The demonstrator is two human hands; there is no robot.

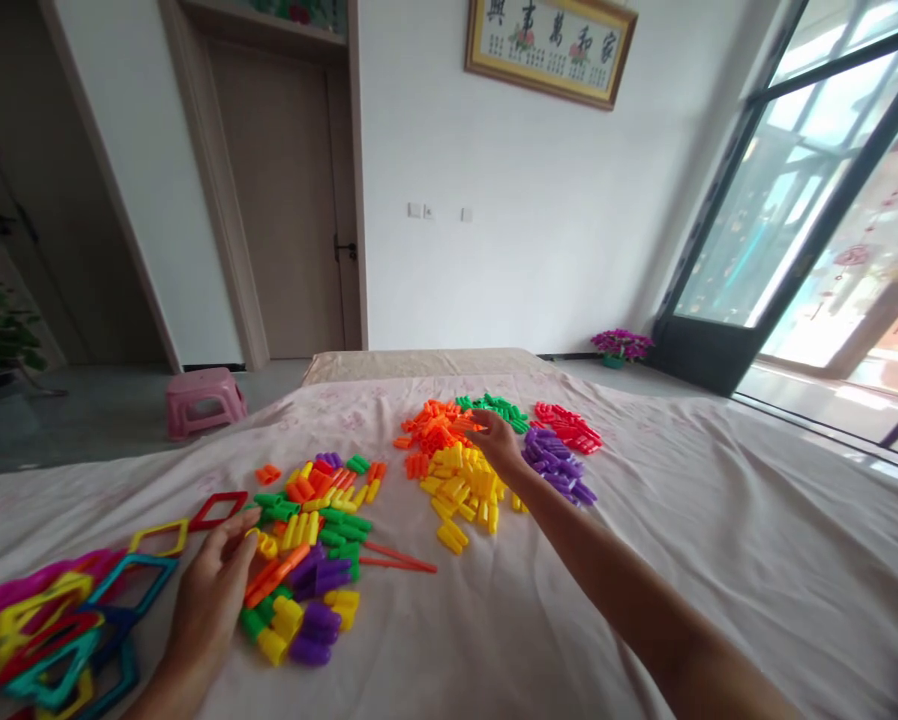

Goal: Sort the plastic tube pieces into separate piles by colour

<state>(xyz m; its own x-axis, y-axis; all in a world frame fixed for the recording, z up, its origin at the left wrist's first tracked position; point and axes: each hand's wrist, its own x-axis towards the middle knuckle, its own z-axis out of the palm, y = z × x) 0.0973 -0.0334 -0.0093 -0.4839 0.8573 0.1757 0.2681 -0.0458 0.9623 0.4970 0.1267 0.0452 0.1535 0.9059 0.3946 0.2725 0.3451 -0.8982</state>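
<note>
My right hand (496, 440) reaches far out over sorted heaps of small plastic tube pieces, its fingers loosely spread above the orange heap (434, 430) and the yellow heap (464, 490). Green (498, 408), red (569, 427) and purple (554, 465) heaps lie around it. My left hand (213, 590) rests near a mixed pile of tube pieces (310, 560), fingers curled at its left edge, touching an orange or yellow piece; whether it grips one I cannot make out.
Everything lies on a pink sheet over a bed (644, 560). Coloured plastic diamond frames (59, 625) lie at the near left. A pink stool (203, 397), a door (284, 200) and a flower pot (620, 346) stand beyond; glass doors are on the right.
</note>
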